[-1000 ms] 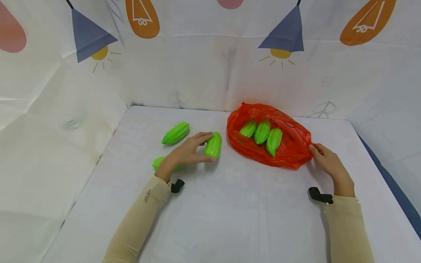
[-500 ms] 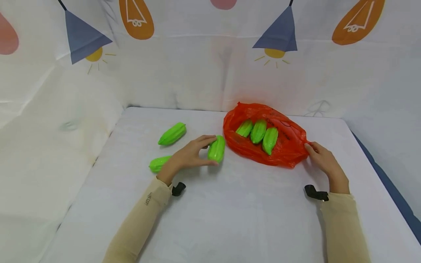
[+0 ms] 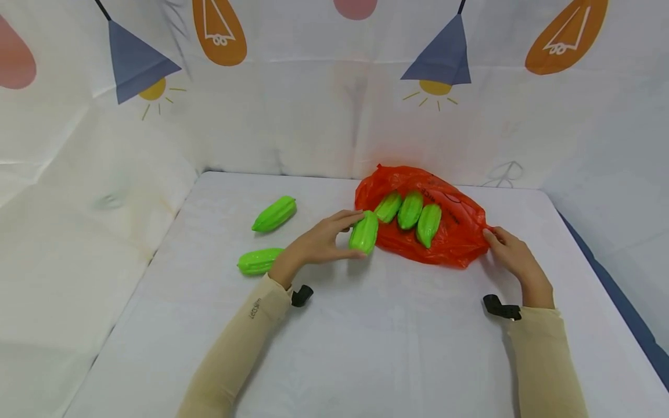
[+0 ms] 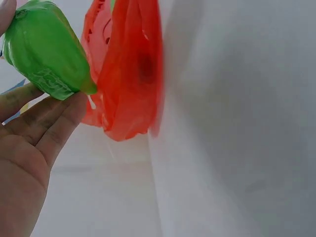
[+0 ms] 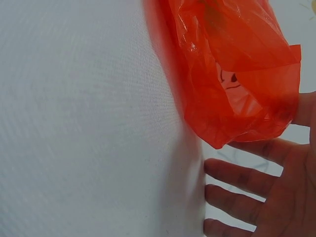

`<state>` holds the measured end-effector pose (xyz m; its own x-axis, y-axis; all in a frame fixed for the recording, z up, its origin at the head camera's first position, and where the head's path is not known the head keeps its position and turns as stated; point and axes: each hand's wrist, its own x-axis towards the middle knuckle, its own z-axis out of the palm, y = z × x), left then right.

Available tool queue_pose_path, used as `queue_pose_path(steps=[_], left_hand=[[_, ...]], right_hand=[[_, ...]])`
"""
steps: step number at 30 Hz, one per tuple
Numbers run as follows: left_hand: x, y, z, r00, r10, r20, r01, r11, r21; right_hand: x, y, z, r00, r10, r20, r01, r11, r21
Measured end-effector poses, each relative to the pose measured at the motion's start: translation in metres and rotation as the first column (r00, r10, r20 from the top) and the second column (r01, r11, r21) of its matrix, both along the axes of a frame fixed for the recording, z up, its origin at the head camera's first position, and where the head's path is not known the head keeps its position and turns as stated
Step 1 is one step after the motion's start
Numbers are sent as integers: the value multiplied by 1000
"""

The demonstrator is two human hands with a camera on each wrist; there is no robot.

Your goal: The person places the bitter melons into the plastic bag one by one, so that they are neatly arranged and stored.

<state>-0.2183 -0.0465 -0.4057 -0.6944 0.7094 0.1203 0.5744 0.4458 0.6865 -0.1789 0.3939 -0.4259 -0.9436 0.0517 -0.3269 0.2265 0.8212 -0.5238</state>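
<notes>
My left hand (image 3: 320, 244) pinches a short, ribbed green gourd (image 3: 364, 233) between thumb and fingertips. In the head view this gourd overlaps the left rim of a red plastic bag (image 3: 399, 244); the left wrist view shows the gourd (image 4: 47, 52) close beside the bag (image 4: 131, 84). Inside the bag's mouth lie three similar gourds (image 3: 410, 210), side by side. At the bag's right end, my right hand (image 3: 514, 255) grips the gathered plastic between thumb and index finger. The right wrist view shows that hand's other fingers (image 5: 239, 177) spread straight below the bag.
Two more green gourds lie on the white table (image 3: 366, 342) to the left, one farther back (image 3: 274, 213) and one (image 3: 258, 262) partly behind my left wrist. A white printed cloth (image 3: 308, 116) rises along the table's back edge.
My left hand has carried its gourd rightward, from the table's middle up to the bag's left rim. The right hand keeps its grip on the bag, and the view has shifted slightly.
</notes>
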Motion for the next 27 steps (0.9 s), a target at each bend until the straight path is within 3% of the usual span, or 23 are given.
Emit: queue_pose_path(steps=[6,14,23,27], left_hand=[[-7,14,10,999,8,-35,-7,1000,8],[-19,42,23,1000,13,-12,-14,1000,-24],[-30,86,29,999,-49,11,49,999,-24],[-32,108,30,997,-79,-1,78,994,-71]], right_hand=[[0,0,-1,1000,-3,1,3,1000,-6],[-1,2,-1,1000,11,-25,-11,1000,15],[-1,2,-1,1000,9,-11,-9,1000,7],[-1,2,-1,999,20,-31,-20,1000,14]])
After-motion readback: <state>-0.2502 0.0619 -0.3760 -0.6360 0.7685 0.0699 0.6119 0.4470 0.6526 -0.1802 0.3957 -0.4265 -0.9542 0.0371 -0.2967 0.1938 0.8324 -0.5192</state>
